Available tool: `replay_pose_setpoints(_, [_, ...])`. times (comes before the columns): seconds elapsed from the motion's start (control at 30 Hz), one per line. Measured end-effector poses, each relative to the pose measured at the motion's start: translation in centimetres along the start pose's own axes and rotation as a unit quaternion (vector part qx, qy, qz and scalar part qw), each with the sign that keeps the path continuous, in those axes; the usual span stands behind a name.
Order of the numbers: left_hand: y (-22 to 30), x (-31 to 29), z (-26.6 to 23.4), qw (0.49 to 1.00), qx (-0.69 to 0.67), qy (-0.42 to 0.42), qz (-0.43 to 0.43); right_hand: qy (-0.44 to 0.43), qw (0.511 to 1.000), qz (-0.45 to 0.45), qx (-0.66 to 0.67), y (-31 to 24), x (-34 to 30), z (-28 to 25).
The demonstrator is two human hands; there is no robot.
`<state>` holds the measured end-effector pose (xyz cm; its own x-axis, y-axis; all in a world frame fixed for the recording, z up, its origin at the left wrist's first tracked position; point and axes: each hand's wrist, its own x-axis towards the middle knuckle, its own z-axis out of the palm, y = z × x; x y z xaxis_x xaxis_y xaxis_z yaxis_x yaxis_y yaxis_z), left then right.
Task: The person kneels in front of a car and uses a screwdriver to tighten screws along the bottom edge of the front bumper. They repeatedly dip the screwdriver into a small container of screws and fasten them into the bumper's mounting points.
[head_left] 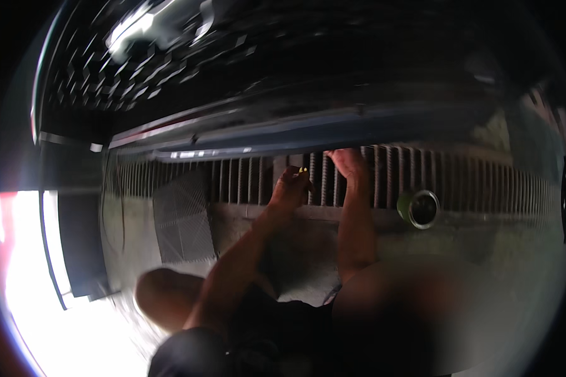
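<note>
My left hand [289,190] is closed, with a small yellow object [303,170] poking out at its fingertips; it is too small to name. It hovers over the ribbed bars of a floor grating [239,182]. To its right, my right hand [349,164] reaches up to the lower edge of a dark vehicle bumper [277,135]. That edge hides most of its fingers, so whether it grips anything is not visible. An open green can [419,209] with a shiny metal rim stands right of my right forearm, its inside dark.
Overhead, a dark honeycomb grille [116,78] blurs across the upper left. A grey textured mat [182,217] lies left of my left forearm, partly over the grating. Concrete floor [308,257] runs along the near side of the bars. Bright light comes from the lower left.
</note>
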<state>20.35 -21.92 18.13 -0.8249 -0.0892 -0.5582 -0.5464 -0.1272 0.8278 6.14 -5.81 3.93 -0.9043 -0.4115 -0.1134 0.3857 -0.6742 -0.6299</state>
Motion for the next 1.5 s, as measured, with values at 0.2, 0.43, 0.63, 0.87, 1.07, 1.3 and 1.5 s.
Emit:
replay_pose_setpoints(0.2, [0.9,7.4,9.9,0.995,-0.088,-0.002,0.051,0.015,0.982,-0.021,-0.19,-2.9,-2.4,-0.5])
replay_pose_setpoints(0.43, [-0.7,7.4,9.6,0.992,-0.095,-0.086,0.02,0.143,0.981,0.039,-0.123,-6.8,-3.3,-0.5])
replay_pose_setpoints(0.63, [-2.5,5.2,8.2,0.991,-0.114,0.007,0.071,0.061,0.996,-0.028,0.056,-4.9,-1.3,1.9])
replay_pose_setpoints(0.87, [-1.9,5.2,8.2,0.985,-0.154,0.01,0.08,0.026,0.986,-0.042,0.162,-3.8,-0.8,1.6])
replay_pose_setpoints(1.07, [-2.9,5.3,8.4,0.968,-0.235,0.016,0.089,0.047,0.974,-0.003,0.219,-2.8,-1.1,2.8])
replay_pose_setpoints(1.3, [-3.7,5.1,5.9,0.99,-0.078,0.023,0.113,0.02,0.987,0.043,0.153,-3.0,-1.8,1.3])
replay_pose_setpoints(1.5, [-2.9,4.1,3.4,0.981,-0.123,-0.024,0.145,0.055,0.994,0.091,0.037,-3.4,-3.8,0.9])
